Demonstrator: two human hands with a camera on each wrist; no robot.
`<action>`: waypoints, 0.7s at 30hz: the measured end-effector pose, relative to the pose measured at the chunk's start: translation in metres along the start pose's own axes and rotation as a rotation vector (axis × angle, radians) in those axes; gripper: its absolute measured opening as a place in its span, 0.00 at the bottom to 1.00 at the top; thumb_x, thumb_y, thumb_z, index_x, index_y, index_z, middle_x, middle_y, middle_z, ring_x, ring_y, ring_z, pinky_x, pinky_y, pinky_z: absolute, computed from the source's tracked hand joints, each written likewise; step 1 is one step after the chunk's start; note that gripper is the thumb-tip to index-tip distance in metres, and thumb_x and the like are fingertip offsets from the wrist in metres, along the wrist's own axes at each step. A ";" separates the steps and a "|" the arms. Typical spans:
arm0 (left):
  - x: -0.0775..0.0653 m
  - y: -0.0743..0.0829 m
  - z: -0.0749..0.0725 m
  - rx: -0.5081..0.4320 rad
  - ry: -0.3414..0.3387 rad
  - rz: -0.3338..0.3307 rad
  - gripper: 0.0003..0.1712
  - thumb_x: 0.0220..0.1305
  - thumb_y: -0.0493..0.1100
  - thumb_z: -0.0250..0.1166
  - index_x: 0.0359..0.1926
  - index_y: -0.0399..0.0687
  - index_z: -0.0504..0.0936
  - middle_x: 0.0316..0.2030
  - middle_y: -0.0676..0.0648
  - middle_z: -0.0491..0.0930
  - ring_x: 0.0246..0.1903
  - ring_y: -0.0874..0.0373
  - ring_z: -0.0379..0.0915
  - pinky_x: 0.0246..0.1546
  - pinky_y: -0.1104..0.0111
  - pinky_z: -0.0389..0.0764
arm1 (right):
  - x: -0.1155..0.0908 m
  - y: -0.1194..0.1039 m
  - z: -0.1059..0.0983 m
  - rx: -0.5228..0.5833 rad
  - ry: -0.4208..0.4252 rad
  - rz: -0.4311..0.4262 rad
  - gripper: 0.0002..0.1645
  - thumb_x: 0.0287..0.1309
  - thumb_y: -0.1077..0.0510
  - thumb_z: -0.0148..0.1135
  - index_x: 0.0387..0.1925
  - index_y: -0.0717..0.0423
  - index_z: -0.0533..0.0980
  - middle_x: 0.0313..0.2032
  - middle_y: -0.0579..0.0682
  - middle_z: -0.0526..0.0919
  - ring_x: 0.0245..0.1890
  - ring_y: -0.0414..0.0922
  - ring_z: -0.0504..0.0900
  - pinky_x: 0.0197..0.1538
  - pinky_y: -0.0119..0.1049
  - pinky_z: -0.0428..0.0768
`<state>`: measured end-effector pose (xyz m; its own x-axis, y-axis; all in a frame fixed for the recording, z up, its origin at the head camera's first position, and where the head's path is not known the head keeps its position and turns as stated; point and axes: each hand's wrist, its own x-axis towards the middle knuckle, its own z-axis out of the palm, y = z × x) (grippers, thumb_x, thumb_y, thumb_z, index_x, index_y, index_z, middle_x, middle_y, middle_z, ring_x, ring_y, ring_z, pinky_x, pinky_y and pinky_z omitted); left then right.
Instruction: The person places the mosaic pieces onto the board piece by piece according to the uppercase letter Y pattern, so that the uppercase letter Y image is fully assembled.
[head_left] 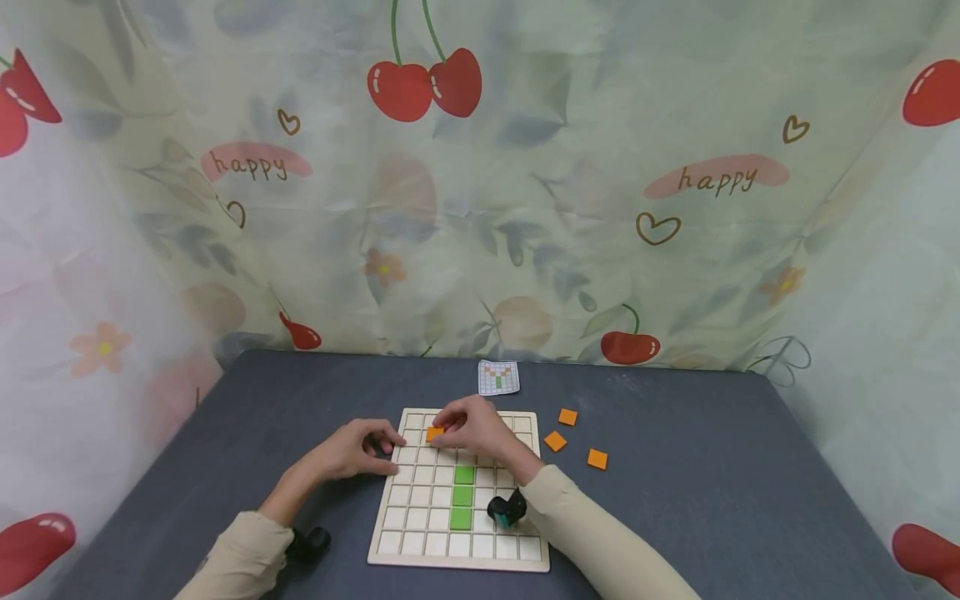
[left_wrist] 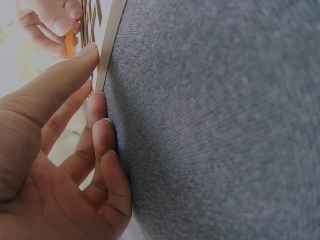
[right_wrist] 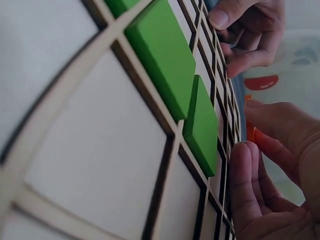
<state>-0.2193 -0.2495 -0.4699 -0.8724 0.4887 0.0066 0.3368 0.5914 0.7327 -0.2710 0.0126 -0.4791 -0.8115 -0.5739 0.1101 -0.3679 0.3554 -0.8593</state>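
Note:
A wooden grid board (head_left: 450, 563) with white cells lies on the dark table. Three green square tiles (head_left: 462, 497) stand in one column of it. My right hand (head_left: 480, 429) pinches an orange square tile (head_left: 433, 434) between thumb and fingers over the upper left cells; in the right wrist view that tile (right_wrist: 250, 132) shows edge-on. Whether it touches the board cannot be told. At the board's left edge, my left hand (head_left: 351, 450) rests its thumb and fingertips against the rim, with relaxed fingers, as the left wrist view also shows.
Three loose orange tiles (head_left: 556, 441) lie on the table (head_left: 675, 508) right of the board. Behind the board is a small printed card (head_left: 498, 377) with a coloured grid pattern. A patterned cloth (head_left: 480, 208) hangs along the table's back edge.

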 end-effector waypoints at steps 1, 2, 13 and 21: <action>0.000 0.001 0.000 -0.006 -0.001 0.005 0.17 0.59 0.41 0.77 0.48 0.42 0.85 0.36 0.48 0.79 0.34 0.54 0.73 0.37 0.66 0.75 | 0.000 0.000 0.000 -0.008 0.002 -0.003 0.12 0.53 0.62 0.79 0.40 0.59 0.87 0.35 0.48 0.87 0.33 0.41 0.83 0.39 0.34 0.79; 0.000 0.001 0.000 -0.011 -0.002 0.007 0.17 0.59 0.41 0.77 0.47 0.41 0.85 0.36 0.48 0.79 0.34 0.54 0.73 0.37 0.66 0.75 | 0.001 -0.001 0.000 -0.018 0.003 -0.001 0.12 0.53 0.62 0.79 0.40 0.59 0.87 0.35 0.48 0.87 0.33 0.41 0.82 0.39 0.34 0.79; 0.000 0.003 0.000 -0.007 0.001 0.001 0.17 0.58 0.40 0.78 0.47 0.42 0.85 0.36 0.48 0.79 0.34 0.54 0.73 0.36 0.66 0.75 | 0.006 -0.006 0.005 -0.048 0.010 0.026 0.12 0.50 0.62 0.81 0.38 0.59 0.88 0.31 0.45 0.86 0.30 0.37 0.81 0.37 0.32 0.78; 0.000 0.004 0.000 -0.003 0.003 0.005 0.16 0.58 0.39 0.78 0.47 0.42 0.85 0.35 0.48 0.79 0.33 0.55 0.72 0.35 0.67 0.75 | 0.009 -0.007 0.007 -0.083 0.013 0.063 0.11 0.50 0.61 0.81 0.36 0.57 0.88 0.30 0.43 0.84 0.30 0.38 0.80 0.37 0.34 0.78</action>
<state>-0.2182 -0.2472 -0.4672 -0.8717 0.4899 0.0121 0.3402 0.5872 0.7345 -0.2730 -0.0002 -0.4751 -0.8398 -0.5391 0.0641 -0.3518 0.4504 -0.8206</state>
